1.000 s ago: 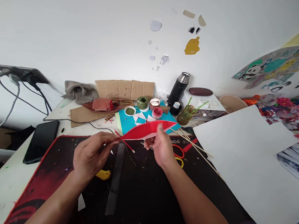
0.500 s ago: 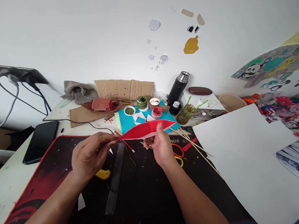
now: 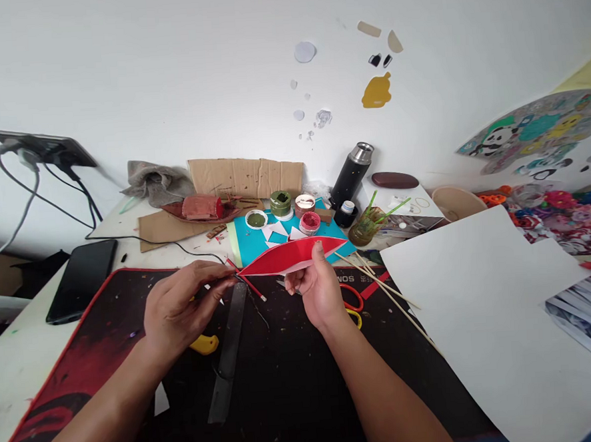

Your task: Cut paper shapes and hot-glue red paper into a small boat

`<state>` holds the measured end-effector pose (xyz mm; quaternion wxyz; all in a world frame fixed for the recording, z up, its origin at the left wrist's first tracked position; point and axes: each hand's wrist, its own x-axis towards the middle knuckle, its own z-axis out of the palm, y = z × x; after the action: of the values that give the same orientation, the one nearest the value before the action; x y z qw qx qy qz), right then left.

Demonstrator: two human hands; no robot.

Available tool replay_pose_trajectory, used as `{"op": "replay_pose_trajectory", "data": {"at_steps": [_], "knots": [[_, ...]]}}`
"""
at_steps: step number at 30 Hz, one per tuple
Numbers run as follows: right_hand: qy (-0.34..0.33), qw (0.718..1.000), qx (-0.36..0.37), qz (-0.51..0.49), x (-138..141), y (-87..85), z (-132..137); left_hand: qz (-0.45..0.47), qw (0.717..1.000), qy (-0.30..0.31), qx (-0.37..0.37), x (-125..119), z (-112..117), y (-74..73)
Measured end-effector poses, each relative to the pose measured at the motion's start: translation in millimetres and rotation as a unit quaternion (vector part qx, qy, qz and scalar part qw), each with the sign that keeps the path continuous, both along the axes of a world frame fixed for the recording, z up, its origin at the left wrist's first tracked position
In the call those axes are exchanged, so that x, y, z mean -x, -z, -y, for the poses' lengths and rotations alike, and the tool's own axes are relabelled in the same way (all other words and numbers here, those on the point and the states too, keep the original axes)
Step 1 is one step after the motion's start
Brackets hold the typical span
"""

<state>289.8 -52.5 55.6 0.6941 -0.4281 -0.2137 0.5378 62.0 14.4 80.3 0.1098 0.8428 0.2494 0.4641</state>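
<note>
A piece of folded red paper (image 3: 287, 253), pointed at both ends and bulging open like a small boat, is held level above the dark mat. My right hand (image 3: 319, 286) grips its right half, thumb on the red inner face and fingers underneath. At its left tip, the fingers of my left hand (image 3: 180, 305) are pinched together; the exact contact there is hard to see. Below the paper lie a red pencil (image 3: 257, 293) and a metal ruler (image 3: 228, 358). Scissors with red and yellow handles (image 3: 353, 297) are partly hidden behind my right hand.
Open paint jars (image 3: 281, 204) stand on blue paper behind the hands. A jar of murky water with green sticks (image 3: 365, 230), a black flask (image 3: 351, 175) and thin wooden sticks (image 3: 401, 311) are to the right. A large white sheet (image 3: 491, 316) covers the right side; a phone (image 3: 81, 281) lies left.
My left fingertips have shifted slightly at the paper's left tip, and a little more of that point shows. My right hand keeps its hold almost unmoved.
</note>
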Motion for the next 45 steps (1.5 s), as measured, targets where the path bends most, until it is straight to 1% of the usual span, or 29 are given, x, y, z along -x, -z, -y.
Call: {"op": "replay_pose_trajectory", "data": {"at_steps": [11,20,29,39,45], "knots": [[-0.004,1.0,-0.003,0.003,1.6,-3.1,1.0,-0.004,1.0,0.006,-0.003,-2.6,2.7,-2.4],[-0.002,1.0,-0.008,-0.001,1.2,0.7,0.6,0.018,1.0,0.017,0.011,-4.3,4.0,-6.0],[-0.01,1.0,0.01,0.001,1.5,-2.8,2.3,0.015,0.999,-0.013,0.025,-4.5,6.4,-8.2],[-0.011,1.0,0.005,-0.008,1.3,-2.9,1.7,0.034,0.997,-0.031,0.058,1.8,5.7,-1.3],[-0.006,1.0,0.005,-0.004,2.3,-2.9,1.8,0.031,0.998,-0.009,0.049,1.2,5.8,-1.7]]}}
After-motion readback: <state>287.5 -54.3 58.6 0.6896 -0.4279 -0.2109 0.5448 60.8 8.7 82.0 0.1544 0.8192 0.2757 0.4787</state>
